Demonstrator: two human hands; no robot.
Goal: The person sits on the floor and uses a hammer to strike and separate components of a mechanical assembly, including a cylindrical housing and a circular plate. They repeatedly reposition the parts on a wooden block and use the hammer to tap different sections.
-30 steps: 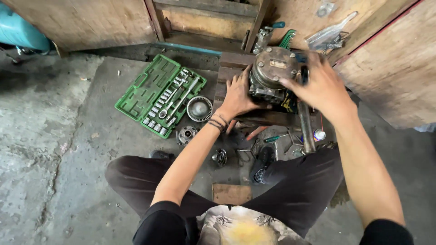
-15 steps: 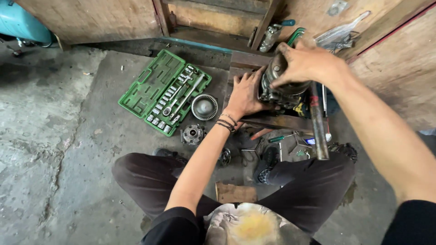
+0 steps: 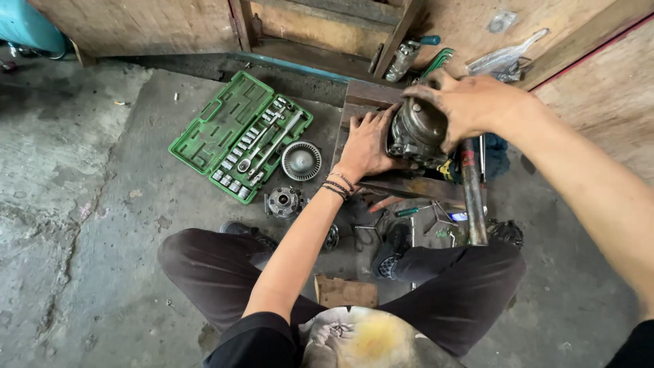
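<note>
A dark, greasy round metal motor housing (image 3: 417, 131) stands on a wooden block (image 3: 368, 95) in front of me. My left hand (image 3: 368, 142) presses against its left side with fingers spread. From above, my right hand (image 3: 470, 103) grips the top of the housing. Both hands are smeared with grease. I squat on the concrete floor with my knees either side.
An open green socket set case (image 3: 238, 136) lies at the left. Beside it sit a round finned metal fan part (image 3: 302, 161) and a small geared hub (image 3: 283, 201). A long rusty metal bar (image 3: 472, 191) and loose hand tools (image 3: 415, 211) lie at the right.
The view has shifted a little and the housing has turned under my hands. My right hand stays on top, my left hand stays on its side.
</note>
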